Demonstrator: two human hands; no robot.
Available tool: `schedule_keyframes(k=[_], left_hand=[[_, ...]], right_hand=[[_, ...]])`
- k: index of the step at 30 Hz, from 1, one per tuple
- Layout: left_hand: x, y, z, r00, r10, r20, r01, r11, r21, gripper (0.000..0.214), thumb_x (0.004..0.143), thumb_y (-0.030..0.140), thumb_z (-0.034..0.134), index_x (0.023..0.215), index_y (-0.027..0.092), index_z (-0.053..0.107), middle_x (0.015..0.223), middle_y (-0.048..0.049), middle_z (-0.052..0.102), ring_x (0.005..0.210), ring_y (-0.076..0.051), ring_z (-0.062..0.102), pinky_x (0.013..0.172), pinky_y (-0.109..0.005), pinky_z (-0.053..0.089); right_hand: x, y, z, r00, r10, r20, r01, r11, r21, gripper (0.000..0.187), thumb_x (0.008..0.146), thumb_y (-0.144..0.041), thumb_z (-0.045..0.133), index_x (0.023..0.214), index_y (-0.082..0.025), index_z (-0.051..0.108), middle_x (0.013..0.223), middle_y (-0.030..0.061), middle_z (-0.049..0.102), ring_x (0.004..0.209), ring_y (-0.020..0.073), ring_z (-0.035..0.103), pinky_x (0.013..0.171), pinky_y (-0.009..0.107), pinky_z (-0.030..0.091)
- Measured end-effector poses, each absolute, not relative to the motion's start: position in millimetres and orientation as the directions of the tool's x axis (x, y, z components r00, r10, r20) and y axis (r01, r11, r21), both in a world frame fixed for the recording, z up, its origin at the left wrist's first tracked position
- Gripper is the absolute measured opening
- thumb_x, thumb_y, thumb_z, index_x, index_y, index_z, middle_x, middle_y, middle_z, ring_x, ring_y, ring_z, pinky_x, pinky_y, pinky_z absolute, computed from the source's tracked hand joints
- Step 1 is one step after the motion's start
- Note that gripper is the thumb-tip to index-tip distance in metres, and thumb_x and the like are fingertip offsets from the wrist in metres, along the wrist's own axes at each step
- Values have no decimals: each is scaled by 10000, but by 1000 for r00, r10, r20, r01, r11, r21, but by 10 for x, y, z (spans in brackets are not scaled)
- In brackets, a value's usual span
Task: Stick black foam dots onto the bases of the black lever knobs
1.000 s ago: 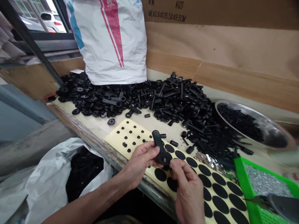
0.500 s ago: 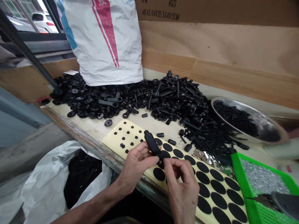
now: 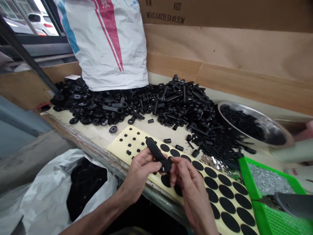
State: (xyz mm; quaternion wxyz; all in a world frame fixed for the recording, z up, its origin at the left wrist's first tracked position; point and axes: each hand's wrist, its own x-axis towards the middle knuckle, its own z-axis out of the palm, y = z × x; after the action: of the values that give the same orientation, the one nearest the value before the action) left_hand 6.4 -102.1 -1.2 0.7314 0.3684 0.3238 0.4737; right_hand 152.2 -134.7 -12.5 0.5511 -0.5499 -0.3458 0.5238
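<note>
My left hand (image 3: 137,176) is closed around a black plastic crank handle (image 3: 155,151), its thumb lying near the round end. The grip of the handle points up and to the left. A small shiny metal bit shows at the lower edge of its round end. My right hand (image 3: 193,186) is closed, with its fingertips pinching the right side of that round end. Beneath both hands lies a pale yellow sheet (image 3: 117,145) of black stickers, small dots on the left and large discs (image 3: 227,204) on the right.
Black plastic parts (image 3: 181,101) are heaped along the back, below a white sack (image 3: 117,42). To the right are a metal bowl (image 3: 278,129) of black pins and a green tray (image 3: 256,202) with small clear pieces and a grey-handled tool (image 3: 290,202). A lined bag (image 3: 46,182) stands lower left.
The crank handle has shifted slightly left and turned, so its round end shows more. My right fingers have moved to the right side of that end.
</note>
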Motion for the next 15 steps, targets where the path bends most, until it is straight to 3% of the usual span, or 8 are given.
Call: schedule_keyframes(k=[5,9,12,13,15], left_hand=[[82,-1024,14,308,940,-148,-440,279,854,168,822,187,648,987,151,641,983,-76,681,837,-149,601,739,-236,472],[-349,-1050,65,213,944,-251,-269,303,914,201,802,308,671,949,174,644,945,-59,685,687,-129,577,527,-191,398],[-1073,-1101,209,3,941,-339,168,333,928,319,754,429,683,991,216,677,890,-30,702,665,-162,583,503,-205,381],[-1323,-1115,263,-86,942,-324,398,331,856,320,747,463,672,971,236,697,823,-8,702,659,-174,580,518,-216,383],[-1692,-1117,341,-255,963,-88,766,257,589,261,763,509,623,908,311,714,775,65,685,656,-172,577,609,-247,411]], right_hand=[[1256,-1360,-152,162,975,-149,-203,-115,-972,282,851,-461,621,949,-197,629,650,-26,571,545,100,484,522,214,414],[1294,-1393,-217,85,985,-150,-81,-143,-986,333,888,-483,540,1026,-194,631,688,-2,612,562,134,545,562,269,471],[1496,-1338,-281,266,963,52,362,-50,-931,336,907,-465,492,1021,-197,660,876,57,649,702,175,596,641,309,480],[1562,-1294,-302,285,944,164,538,-16,-843,332,911,-449,477,1008,-200,672,939,71,642,769,192,603,685,327,475],[1644,-1181,-344,257,926,276,757,-15,-654,352,925,-420,426,1014,-199,684,951,81,616,798,213,590,691,349,453]])
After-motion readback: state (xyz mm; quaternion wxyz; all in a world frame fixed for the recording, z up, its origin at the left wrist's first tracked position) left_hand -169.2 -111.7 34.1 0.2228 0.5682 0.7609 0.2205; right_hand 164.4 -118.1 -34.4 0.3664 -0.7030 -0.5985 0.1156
